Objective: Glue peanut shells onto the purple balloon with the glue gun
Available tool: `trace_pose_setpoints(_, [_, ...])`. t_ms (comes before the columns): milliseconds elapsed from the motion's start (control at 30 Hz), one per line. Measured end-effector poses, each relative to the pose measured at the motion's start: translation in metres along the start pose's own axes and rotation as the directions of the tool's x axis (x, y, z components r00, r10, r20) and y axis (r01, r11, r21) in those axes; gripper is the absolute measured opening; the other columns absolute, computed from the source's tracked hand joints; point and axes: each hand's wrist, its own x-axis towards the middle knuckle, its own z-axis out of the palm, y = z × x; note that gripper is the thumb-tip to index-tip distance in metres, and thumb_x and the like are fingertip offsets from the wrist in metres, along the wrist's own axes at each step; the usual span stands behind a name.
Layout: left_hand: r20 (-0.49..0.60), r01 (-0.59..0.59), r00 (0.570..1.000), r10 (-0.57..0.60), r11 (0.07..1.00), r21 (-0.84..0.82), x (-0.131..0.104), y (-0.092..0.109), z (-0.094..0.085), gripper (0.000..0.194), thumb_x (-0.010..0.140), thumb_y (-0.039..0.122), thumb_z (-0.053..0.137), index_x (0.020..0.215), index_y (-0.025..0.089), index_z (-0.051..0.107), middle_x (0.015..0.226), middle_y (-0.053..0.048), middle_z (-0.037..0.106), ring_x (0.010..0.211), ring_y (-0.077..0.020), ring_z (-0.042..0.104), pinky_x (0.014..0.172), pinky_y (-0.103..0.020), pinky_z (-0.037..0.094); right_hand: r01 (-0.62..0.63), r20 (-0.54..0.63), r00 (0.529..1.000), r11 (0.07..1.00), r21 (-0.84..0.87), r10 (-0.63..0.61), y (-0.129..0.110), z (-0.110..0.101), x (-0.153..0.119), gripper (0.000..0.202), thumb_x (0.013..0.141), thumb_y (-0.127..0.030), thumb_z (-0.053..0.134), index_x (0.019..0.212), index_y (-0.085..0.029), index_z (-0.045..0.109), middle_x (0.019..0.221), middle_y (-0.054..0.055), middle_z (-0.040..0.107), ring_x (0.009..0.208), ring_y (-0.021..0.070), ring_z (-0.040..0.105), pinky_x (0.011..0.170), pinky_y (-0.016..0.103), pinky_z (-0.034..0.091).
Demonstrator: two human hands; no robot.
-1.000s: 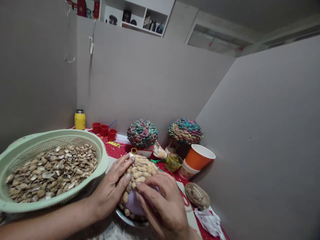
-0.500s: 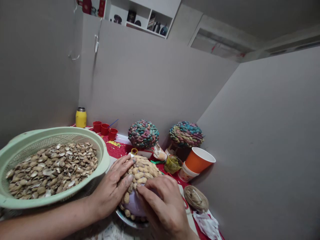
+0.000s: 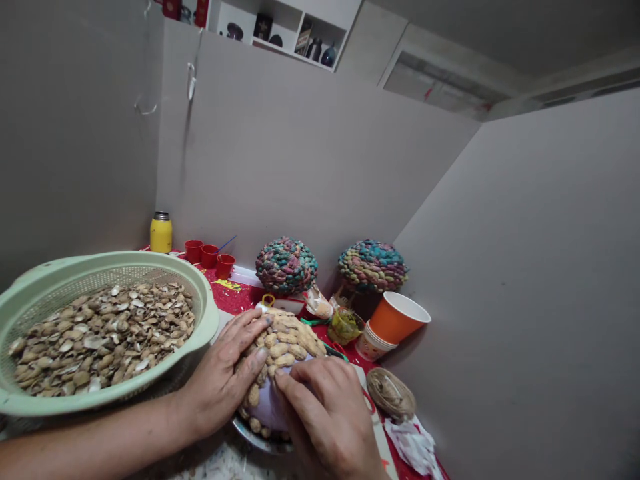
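Note:
A rounded lavender form [image 3: 271, 408], largely covered with rows of peanut shells [image 3: 280, 340], sits in a shiny metal bowl [image 3: 257, 441]. My left hand [image 3: 233, 363] lies along its left side, fingers stretched out and thumb apart, resting on the shells. At the border of the bare lavender patch, my right hand [image 3: 330, 413] has thumb and forefinger pinched at a peanut shell [image 3: 274, 371]. Its other fingers are curled, and they hide part of the form's right side. To the left, a green colander [image 3: 209, 327] holds many loose peanut shells [image 3: 110, 333].
Two shell-covered multicoloured domes [image 3: 287, 265] stand by the back wall. Orange and white paper cups [image 3: 395, 323], a green-stained cup [image 3: 345, 325], twine [image 3: 391, 393] and crumpled white tissue [image 3: 413, 440] lie rightward. Red cups [image 3: 209, 256] and a yellow bottle [image 3: 161, 233] stand behind the colander.
The view has shifted very slightly. My right hand has barely moved, its thumb and forefinger still at the same spot; my left hand stays in place on the shells.

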Motion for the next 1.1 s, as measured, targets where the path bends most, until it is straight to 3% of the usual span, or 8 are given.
trace_pose_setpoints(333, [-0.002, -0.001, 1.000, 0.001, 1.000, 0.003, -0.002, 0.002, 0.002, 0.043, 0.098, 0.039, 0.042, 0.136, 0.023, 0.053, 0.150, -0.009, 0.046, 0.140, -0.0233, 0.037, 0.118, -0.047, 0.028, 0.001, -0.014, 1.000, 1.000, -0.003, -0.001, -0.001, 0.003, -0.003, 0.022, 0.097, -0.012, 0.042, 0.093, -0.014, 0.064, 0.076, 0.006, 0.060, 0.071, 0.0188, 0.049, 0.068, 0.034, 0.036])
trace_pose_setpoints(500, [0.012, -0.002, 1.000, 0.002, 1.000, 0.010, -0.003, 0.003, 0.000, 0.045, 0.099, 0.039, 0.038, 0.138, 0.022, 0.051, 0.152, -0.009, 0.044, 0.140, -0.0225, 0.036, 0.118, -0.046, 0.027, -0.013, 0.053, 0.999, 0.997, 0.073, 0.009, 0.003, -0.014, 0.003, 0.014, 0.092, -0.009, 0.054, 0.101, -0.012, 0.064, 0.082, 0.007, 0.060, 0.075, 0.0182, 0.052, 0.069, 0.033, 0.039])
trace_pose_setpoints(667, [0.039, 0.018, 0.999, -0.019, 1.000, 0.010, -0.002, 0.002, -0.001, 0.049, 0.099, 0.042, 0.034, 0.140, 0.021, 0.049, 0.154, -0.009, 0.040, 0.143, -0.0237, 0.032, 0.119, -0.049, 0.023, -0.032, 0.055, 0.998, 0.998, 0.054, 0.029, 0.009, -0.029, 0.006, 0.013, 0.089, -0.008, 0.057, 0.095, -0.015, 0.064, 0.079, 0.004, 0.060, 0.071, 0.0169, 0.054, 0.068, 0.032, 0.041])
trace_pose_setpoints(800, [0.044, 0.030, 0.999, -0.030, 1.000, 0.003, -0.003, 0.002, -0.001, 0.049, 0.099, 0.044, 0.034, 0.141, 0.023, 0.048, 0.156, -0.007, 0.038, 0.143, -0.0233, 0.031, 0.119, -0.048, 0.024, -0.003, 0.103, 0.995, 0.998, 0.061, -0.003, 0.006, -0.025, 0.004, 0.012, 0.089, -0.009, 0.055, 0.090, -0.016, 0.064, 0.075, 0.004, 0.059, 0.067, 0.0165, 0.052, 0.065, 0.031, 0.039])
trace_pose_setpoints(1100, [0.047, 0.032, 0.998, -0.032, 0.999, 0.008, -0.005, 0.000, -0.001, 0.048, 0.099, 0.043, 0.036, 0.142, 0.026, 0.047, 0.156, -0.005, 0.037, 0.143, -0.0235, 0.031, 0.119, -0.047, 0.024, 0.022, 0.085, 0.996, 1.000, 0.018, -0.023, 0.004, -0.013, 0.000, 0.015, 0.093, -0.010, 0.051, 0.089, -0.014, 0.064, 0.074, 0.004, 0.057, 0.067, 0.0171, 0.050, 0.067, 0.032, 0.035])
